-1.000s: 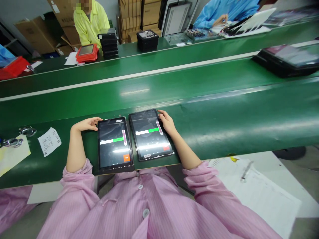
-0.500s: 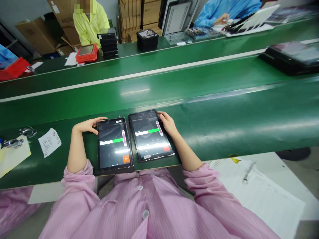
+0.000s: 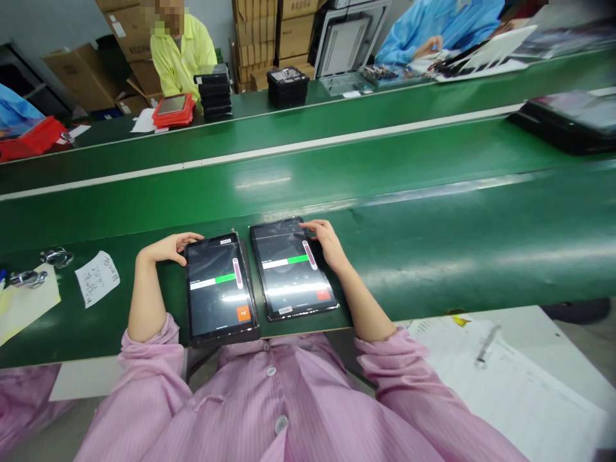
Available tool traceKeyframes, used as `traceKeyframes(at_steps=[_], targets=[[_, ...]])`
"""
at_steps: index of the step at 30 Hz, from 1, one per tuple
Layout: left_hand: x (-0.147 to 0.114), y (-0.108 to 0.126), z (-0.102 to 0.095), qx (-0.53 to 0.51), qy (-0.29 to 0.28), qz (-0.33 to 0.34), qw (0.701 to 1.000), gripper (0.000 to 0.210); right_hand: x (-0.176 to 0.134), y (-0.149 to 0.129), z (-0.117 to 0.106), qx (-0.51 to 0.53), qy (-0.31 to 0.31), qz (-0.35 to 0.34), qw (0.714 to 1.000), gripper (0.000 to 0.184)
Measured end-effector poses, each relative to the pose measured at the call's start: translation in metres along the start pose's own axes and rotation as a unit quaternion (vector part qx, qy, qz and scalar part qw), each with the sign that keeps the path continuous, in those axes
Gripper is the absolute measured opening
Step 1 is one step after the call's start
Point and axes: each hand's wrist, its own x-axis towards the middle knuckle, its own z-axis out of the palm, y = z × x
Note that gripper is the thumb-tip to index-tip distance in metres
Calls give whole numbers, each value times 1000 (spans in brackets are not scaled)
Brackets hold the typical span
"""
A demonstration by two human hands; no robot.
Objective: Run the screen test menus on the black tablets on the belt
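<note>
Two black tablets lie side by side on the green bench, their lit screens showing a white and green bar and an orange-red button. At the upper left corner of the left tablet (image 3: 219, 301), my left hand (image 3: 169, 248) has its fingers curled round the edge, thumb at the side. That tablet sits askew over a dark flat layer showing along its right side. My right hand (image 3: 326, 242) rests at the upper right corner of the right tablet (image 3: 289, 289), fingers stretched and slightly apart, the index finger over the corner.
A handwritten note (image 3: 97, 280) and shiny metal pieces (image 3: 56, 256) lie to the left. Papers (image 3: 505, 378) cover a white surface at lower right. Across the bench are stacked black devices (image 3: 215, 95), red-cased tablets (image 3: 172, 110), a black bin (image 3: 287, 86) and co-workers.
The left tablet has turned and shifted slightly left at its top, exposing more of the dark layer on its right. My right hand's fingers have moved onto the right tablet's top corner.
</note>
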Motion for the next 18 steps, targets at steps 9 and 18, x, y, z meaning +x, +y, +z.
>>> traceKeyframes(at_steps=[9, 18], targets=[[-11, -11, 4, -1, 29, 19, 999, 98, -17, -41, 2, -132, -161, -161, 965, 53], [-39, 3, 64, 102, 124, 12, 987, 126, -13, -34, -17, -55, 62, -101, 991, 52]])
